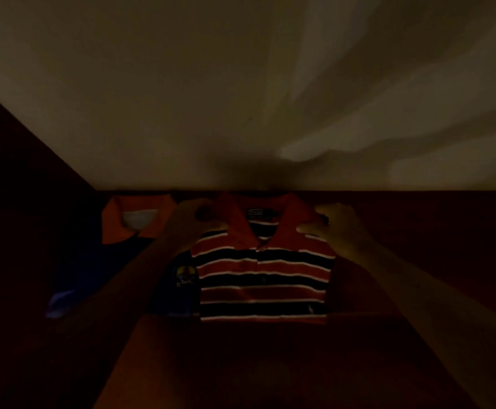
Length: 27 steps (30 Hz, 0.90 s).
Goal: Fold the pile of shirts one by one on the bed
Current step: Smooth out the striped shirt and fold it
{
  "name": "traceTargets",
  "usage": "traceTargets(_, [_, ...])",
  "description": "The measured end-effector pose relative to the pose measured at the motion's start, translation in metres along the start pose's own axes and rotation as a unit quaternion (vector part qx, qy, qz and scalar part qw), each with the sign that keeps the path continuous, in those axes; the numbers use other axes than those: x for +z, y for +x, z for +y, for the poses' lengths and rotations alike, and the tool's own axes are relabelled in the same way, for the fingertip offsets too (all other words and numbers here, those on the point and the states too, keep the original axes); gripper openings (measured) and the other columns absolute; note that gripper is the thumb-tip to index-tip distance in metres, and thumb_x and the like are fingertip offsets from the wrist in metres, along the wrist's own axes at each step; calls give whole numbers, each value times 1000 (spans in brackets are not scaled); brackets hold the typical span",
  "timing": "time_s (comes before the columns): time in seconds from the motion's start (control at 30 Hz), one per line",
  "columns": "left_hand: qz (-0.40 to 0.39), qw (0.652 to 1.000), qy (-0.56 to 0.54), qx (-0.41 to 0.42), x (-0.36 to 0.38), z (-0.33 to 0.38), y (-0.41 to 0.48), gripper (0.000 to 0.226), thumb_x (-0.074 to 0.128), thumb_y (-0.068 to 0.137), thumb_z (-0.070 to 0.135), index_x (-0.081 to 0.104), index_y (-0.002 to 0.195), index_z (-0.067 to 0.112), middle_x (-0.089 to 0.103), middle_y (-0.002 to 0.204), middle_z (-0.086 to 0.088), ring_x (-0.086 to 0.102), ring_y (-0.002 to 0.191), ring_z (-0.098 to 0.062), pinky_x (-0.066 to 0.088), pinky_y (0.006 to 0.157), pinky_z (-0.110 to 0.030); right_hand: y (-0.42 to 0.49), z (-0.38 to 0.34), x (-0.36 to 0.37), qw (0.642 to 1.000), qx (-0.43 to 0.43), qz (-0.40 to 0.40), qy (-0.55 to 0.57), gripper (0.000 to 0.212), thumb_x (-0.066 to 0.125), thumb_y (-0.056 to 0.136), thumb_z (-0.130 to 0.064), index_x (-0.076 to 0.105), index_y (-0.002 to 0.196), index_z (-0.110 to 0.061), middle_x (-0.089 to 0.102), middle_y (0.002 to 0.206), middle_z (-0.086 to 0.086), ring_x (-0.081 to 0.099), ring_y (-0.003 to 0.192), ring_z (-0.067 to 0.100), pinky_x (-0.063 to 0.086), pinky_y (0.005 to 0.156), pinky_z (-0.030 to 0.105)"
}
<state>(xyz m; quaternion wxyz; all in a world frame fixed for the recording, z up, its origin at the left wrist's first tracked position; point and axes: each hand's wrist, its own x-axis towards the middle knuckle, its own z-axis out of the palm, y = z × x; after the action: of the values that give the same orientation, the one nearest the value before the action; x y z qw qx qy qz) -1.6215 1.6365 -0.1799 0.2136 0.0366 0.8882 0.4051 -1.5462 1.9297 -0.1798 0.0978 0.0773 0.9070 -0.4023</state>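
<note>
Hands frame the striped polo shirt (263,278), one at each shoulder, likely because a folded bundle can be lifted or squared from there without springing open. The left hand (189,221) is curled round the shirt's left shoulder edge just beside the collar, fingers tucked in. The right hand (336,227) pinches the opposite shoulder, thumb lying across the front stripes and fingers curled behind. The light is dim, so how far either grip reaches under the cloth cannot be told. The shirt lies face up on the dark red bed (423,261), collar toward the wall (181,98). Its sleeves are out of sight, so it reads as a compact rectangle. To its left, and seemingly partly beneath its left edge, lies a blue shirt (93,261) with an orange collar, also flat. Judging by this, the fold is essentially done, and the grip serves to straighten or shift the bundle, perhaps onto its neighbour.
</note>
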Motion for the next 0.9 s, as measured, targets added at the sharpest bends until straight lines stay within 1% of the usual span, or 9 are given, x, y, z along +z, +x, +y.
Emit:
traceTargets(0.03, [32, 998, 45, 19, 13, -16, 12, 65, 77, 86, 32, 50, 142, 13, 54, 139, -7, 53, 127, -27, 47, 101, -37, 9, 12, 13, 999, 20, 9, -48, 68, 60, 76, -74, 71, 109, -15, 71, 111, 5, 64, 100, 7, 48, 84, 35])
traceTargets(0.07, [77, 993, 83, 36, 27, -32, 22, 77, 73, 88, 38, 39, 151, 12, 41, 153, -12, 40, 139, -33, 39, 111, -47, 16, 23, 25, 991, 51, 15, -125, 71, 55, 83, -73, 58, 134, -24, 57, 137, 5, 51, 127, 15, 38, 102, 43])
traceTargets(0.1, [118, 987, 101, 33, 42, -42, 25, 82, 68, 91, 45, 29, 156, 12, 28, 160, -13, 27, 147, -33, 30, 117, -50, 20, 32, 38, 980, 76, 14, -186, 73, 50, 90, -69, 37, 150, -31, 36, 157, 5, 30, 144, 25, 24, 112, 50])
traceTargets(0.17, [102, 985, 126, 51, 72, -56, 24, 84, 51, 94, 61, 18, 159, 19, 8, 167, -7, 7, 153, -27, 12, 124, -49, 22, 43, 64, 974, 83, -25, -207, 74, 37, 94, -69, 8, 157, -41, 3, 167, 2, 1, 153, 29, 7, 118, 55])
traceTargets(0.23, [7, 977, 184, 109, 101, -71, 21, 92, 23, 88, 83, 7, 160, 28, -7, 168, 0, -9, 154, -21, -1, 124, -51, 21, 55, 94, 977, 56, -76, -192, 74, 16, 89, -81, -7, 152, -50, -13, 166, 0, -15, 152, 28, -3, 120, 54])
traceTargets(0.3, [-13, 958, 253, 133, 120, -90, 24, 91, 10, 87, 84, -3, 159, 32, -16, 166, 2, -19, 152, -19, -3, 123, -53, 16, 68, 119, 975, 35, -62, -209, 76, -1, 80, -84, -17, 147, -54, -23, 164, 0, -26, 148, 27, -13, 120, 50])
traceTargets(0.43, [65, 946, 279, 155, 128, -103, 26, 78, 20, 98, 73, 6, 160, 28, -1, 168, -2, -7, 154, -22, 9, 124, -52, 13, 80, 137, 962, 6, 44, -268, 71, 5, 92, -75, -7, 155, -44, -15, 166, 7, -18, 151, 32, -9, 122, 51])
traceTargets(0.53, [89, 942, 280, 159, 126, -106, 36, 78, 24, 98, 72, 8, 160, 27, 1, 168, -1, -4, 155, -24, 8, 125, -48, 22, 82, 143, 956, 3, 83, -283, 71, 9, 95, -74, -2, 157, -41, -7, 166, 11, -10, 152, 36, 0, 122, 55])
traceTargets(0.9, [93, 939, 294, 150, 125, -104, 42, 76, 20, 98, 71, 6, 160, 29, 1, 168, -1, -3, 155, -25, 5, 124, -45, 28, 79, 145, 946, -2, 104, -306, 73, 21, 96, -70, 5, 159, -37, 4, 166, 13, 1, 152, 38, 10, 121, 59])
